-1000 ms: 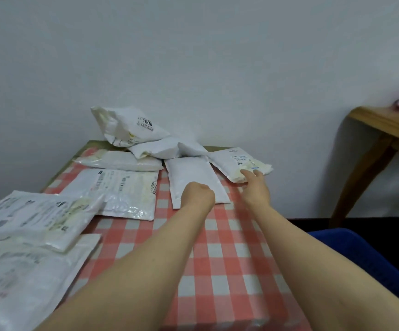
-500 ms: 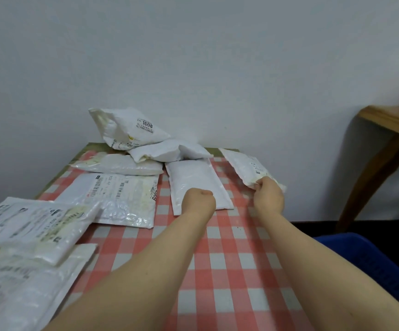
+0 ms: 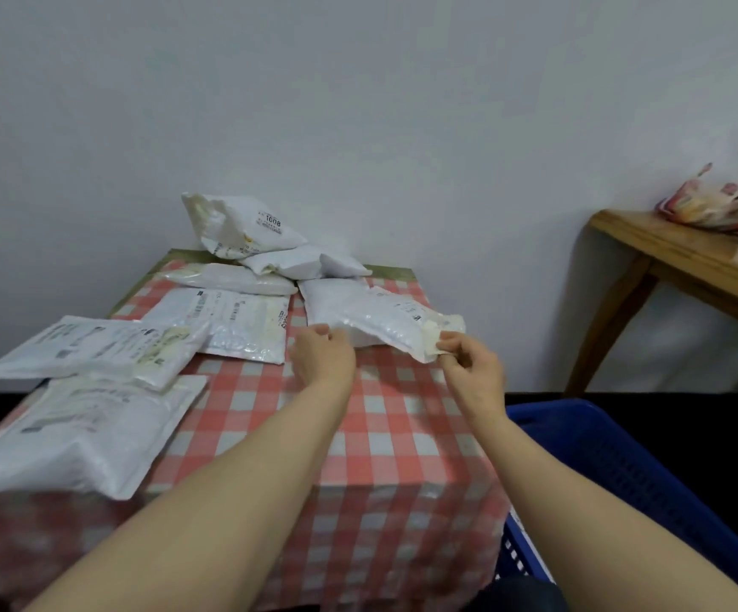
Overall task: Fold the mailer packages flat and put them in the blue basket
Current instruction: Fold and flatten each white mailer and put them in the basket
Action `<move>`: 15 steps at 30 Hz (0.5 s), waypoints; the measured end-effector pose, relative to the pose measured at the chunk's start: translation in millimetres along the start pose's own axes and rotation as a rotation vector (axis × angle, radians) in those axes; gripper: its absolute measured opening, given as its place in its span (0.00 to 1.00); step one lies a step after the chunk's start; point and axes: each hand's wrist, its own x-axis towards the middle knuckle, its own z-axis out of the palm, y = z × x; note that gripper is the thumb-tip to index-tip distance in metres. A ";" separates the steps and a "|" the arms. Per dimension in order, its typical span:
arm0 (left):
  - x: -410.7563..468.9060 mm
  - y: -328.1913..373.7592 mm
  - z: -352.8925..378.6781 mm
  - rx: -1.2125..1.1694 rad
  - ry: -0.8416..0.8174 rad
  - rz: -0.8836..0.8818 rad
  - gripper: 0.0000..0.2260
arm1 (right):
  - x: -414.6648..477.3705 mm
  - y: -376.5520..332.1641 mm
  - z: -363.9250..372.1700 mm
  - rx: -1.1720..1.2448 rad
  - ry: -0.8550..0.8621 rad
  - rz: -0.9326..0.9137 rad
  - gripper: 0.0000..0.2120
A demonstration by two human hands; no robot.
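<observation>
Head view: right hand (image 3: 473,368) pinches a mailer (image 3: 402,322) corner; left hand (image 3: 324,357) grips its hidden edge.

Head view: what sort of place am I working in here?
Probably a room in a home, not a warehouse: a small table under a checked cloth against a plain wall, a wooden side table, and the blue basket on the floor.

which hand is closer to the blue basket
Right. The right hand pinches a mailer above the blue basket's far rim; the left hand is farther left.
</observation>
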 end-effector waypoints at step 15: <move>9.3 -29.4 -47.9 0.929 -0.424 0.560 0.31 | -23.4 -24.9 -2.8 0.149 -0.294 0.246 0.09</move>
